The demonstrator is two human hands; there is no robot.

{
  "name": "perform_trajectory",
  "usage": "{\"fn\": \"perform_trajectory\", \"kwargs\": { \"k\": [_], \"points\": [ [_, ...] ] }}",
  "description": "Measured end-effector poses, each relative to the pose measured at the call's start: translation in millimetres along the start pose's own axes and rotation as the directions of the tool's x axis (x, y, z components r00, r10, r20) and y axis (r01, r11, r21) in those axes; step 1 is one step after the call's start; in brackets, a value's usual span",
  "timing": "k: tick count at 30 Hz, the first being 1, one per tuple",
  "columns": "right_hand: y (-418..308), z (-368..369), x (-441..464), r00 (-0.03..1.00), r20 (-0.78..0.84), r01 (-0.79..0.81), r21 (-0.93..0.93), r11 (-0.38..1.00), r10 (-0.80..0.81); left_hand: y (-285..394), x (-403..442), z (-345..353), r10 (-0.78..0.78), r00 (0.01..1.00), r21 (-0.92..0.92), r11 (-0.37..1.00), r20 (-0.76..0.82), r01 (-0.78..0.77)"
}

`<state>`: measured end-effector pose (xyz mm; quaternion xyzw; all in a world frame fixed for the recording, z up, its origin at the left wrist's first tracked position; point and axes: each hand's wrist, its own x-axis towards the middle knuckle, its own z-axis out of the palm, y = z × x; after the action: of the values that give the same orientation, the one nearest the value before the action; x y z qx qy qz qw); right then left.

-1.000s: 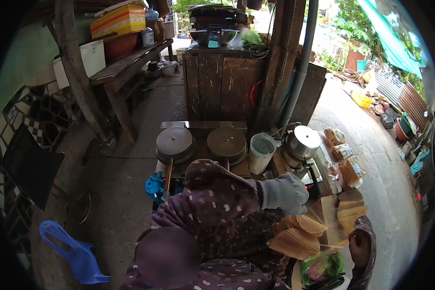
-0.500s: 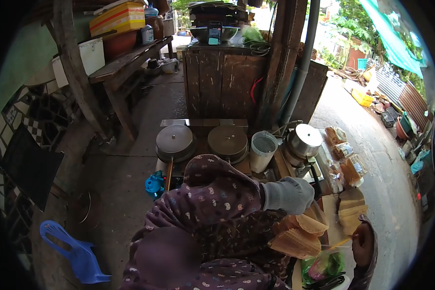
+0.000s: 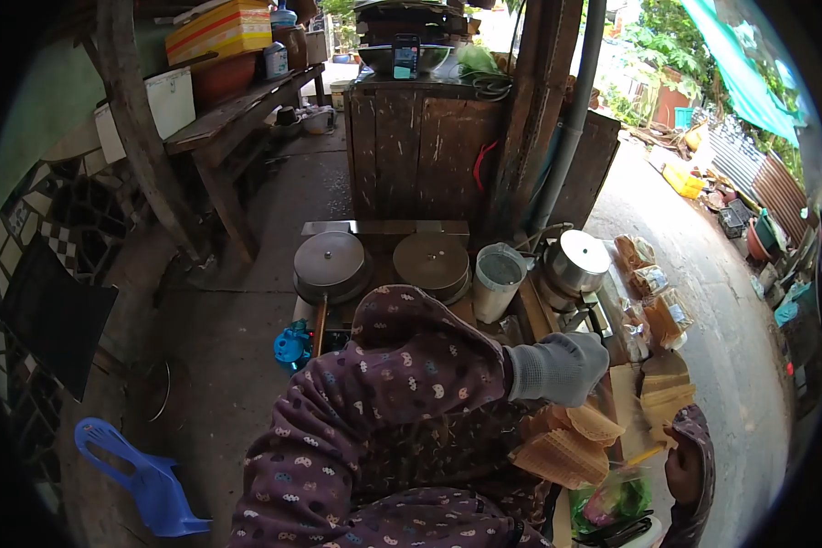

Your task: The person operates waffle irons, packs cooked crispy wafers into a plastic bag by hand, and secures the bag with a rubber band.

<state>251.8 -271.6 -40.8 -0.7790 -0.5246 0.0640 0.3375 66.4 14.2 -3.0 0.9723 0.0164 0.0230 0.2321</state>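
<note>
My left hand [image 3: 560, 369], in a grey knit glove, reaches across to the right, its fingers curled. What it grips, if anything, is hidden. Just below it are folded, golden waffles [image 3: 566, 449], with more waffles [image 3: 667, 391] to the right. My right hand [image 3: 682, 472] is bare and curled at the right edge of the work surface. A yellow stick [image 3: 645, 456] ends close to its fingertips; whether the hand holds it I cannot tell. Below the stick lies a clear bag with green and pink contents [image 3: 612, 504].
Two round metal pans with lids [image 3: 331, 265] [image 3: 432, 265] stand ahead, beside a tall tub [image 3: 499, 285] and a metal pot [image 3: 577, 265]. Bagged goods [image 3: 669, 318] line the right. A blue plastic chair [image 3: 146, 479] is at lower left, a wooden cabinet [image 3: 420, 155] beyond.
My gloved left hand has shifted slightly right and up, over the waffles. My right hand has barely moved, and a pale bit now shows by its fingers. My head no longer blocks the lower left sleeve.
</note>
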Motion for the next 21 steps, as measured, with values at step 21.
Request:
{"fn": "perform_trajectory", "kwargs": {
  "k": [21],
  "points": [
    [-27, -16, 6, 0.976, -0.007, -0.216, -0.208, 0.954, 0.219, 2, 13, 7, 0.006, 0.997, -0.005, 1.000, 0.072, -0.006]
  ]
}}
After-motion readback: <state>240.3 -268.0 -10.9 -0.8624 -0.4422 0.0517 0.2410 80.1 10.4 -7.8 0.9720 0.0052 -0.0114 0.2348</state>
